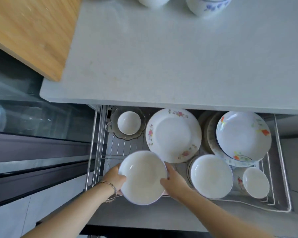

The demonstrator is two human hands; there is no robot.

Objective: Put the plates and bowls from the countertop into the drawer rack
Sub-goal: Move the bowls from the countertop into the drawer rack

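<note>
A pale grey stone bench (pixel 179 57) fills the upper half of the view, with an open drawer rack (pixel 282 169) of chrome wire pulled out below its front edge. At far left a wooden cutting board (pixel 29 31) lies over the bench corner. Inside the rack, the left rear holds a small white bowl (pixel 129 122) sitting in a scalloped glass dish (pixel 113 129). In front of that, the left hand (pixel 114 176), a bracelet (pixel 110 185) on its wrist, grips the left rim of a plain white bowl (pixel 142 177), fingers clamped on it, thumb over the edge. The right hand (pixel 175 182) clasps the opposite rim the same way, holding the bowl over the rack's front left part. Behind it lies a flowered plate (pixel 173 134). Further right lie another white bowl (pixel 212 176), an orange-flowered bowl (pixel 243 134) on stacked plates, and a small bowl (pixel 255 182). On the bench's far edge stand two bowls, one blue-patterned (pixel 208 5).
</note>
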